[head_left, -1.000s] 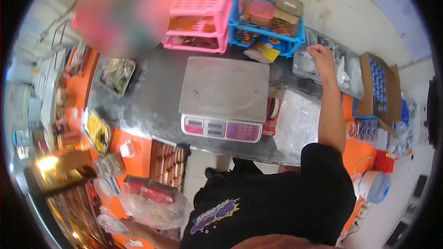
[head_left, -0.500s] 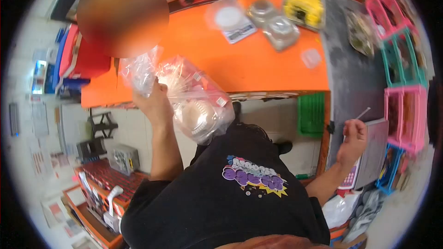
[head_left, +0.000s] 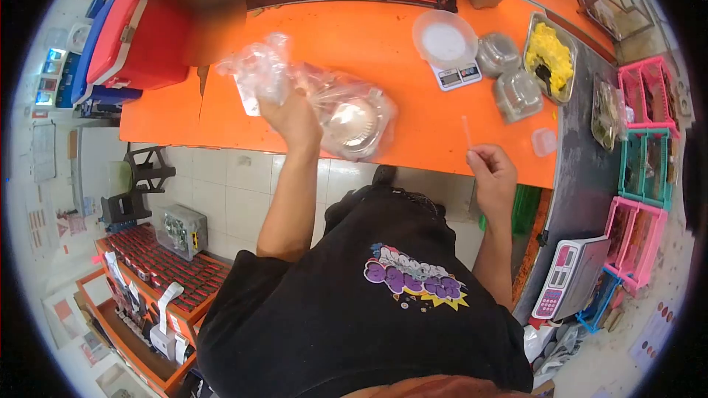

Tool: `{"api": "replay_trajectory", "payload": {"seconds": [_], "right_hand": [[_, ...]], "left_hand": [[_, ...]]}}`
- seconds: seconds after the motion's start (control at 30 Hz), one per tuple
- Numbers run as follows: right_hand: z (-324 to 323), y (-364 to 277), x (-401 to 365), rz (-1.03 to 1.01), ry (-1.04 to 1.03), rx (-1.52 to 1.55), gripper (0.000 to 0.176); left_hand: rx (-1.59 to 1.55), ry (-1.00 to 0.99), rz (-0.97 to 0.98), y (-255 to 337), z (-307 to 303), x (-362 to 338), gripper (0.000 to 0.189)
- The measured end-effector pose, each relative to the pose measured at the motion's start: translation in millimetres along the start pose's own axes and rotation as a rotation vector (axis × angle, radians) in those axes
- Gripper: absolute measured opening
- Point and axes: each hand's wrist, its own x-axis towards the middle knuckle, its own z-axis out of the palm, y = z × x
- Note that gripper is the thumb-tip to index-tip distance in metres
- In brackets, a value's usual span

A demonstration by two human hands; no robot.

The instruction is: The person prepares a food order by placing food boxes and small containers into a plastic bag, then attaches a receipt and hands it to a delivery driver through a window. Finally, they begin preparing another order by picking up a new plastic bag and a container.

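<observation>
My left hand is closed round the gathered top of a clear plastic bag over the orange table. Beside it, a second clear bag with a round, pale-lidded container inside rests at the table's front edge; whether the two bags are joined I cannot tell. My right hand pinches a thin, whitish strip that points up over the table's front edge.
A kitchen scale bears a round translucent tub. Clear containers, a metal tray with yellow contents and a small square lid lie right. Back left stands a red cooler; a larger scale is right.
My left hand and the bags have moved from the front edge onto the table. My right hand has swung left from the grey counter, with the thin strip still in its fingers.
</observation>
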Motion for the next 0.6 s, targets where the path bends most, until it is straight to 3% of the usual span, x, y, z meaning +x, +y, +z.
{"api": "replay_trajectory", "payload": {"seconds": [0.07, 0.17, 0.2, 0.27, 0.4, 0.47, 0.6], "right_hand": [[30, 0, 10, -0.044, -0.108, -0.038, 0.009], [73, 5, 24, -0.186, -0.232, -0.154, 0.012], [88, 4, 28, -0.188, -0.234, -0.154, 0.012], [119, 2, 34, -0.306, -0.298, -0.294, 0.013], [175, 7, 55, -0.547, -0.310, -0.466, 0.010], [198, 9, 63, -0.780, -0.270, -0.594, 0.008], [226, 12, 76, -0.855, -0.254, -0.637, 0.010]], "left_hand": [[0.004, -0.061, -0.031, -10, 1, 8, 0.028], [0.205, -0.469, 0.050, -27, -7, 22, 0.030], [0.205, -0.467, 0.051, -33, -11, 30, 0.030], [0.321, -0.672, -0.118, -40, -20, 46, 0.027], [0.476, -0.769, -0.151, -28, -24, 70, 0.024], [0.507, -0.817, -0.049, -28, -24, 73, 0.025], [0.631, -0.835, 0.105, -11, -18, 65, 0.028]]}}
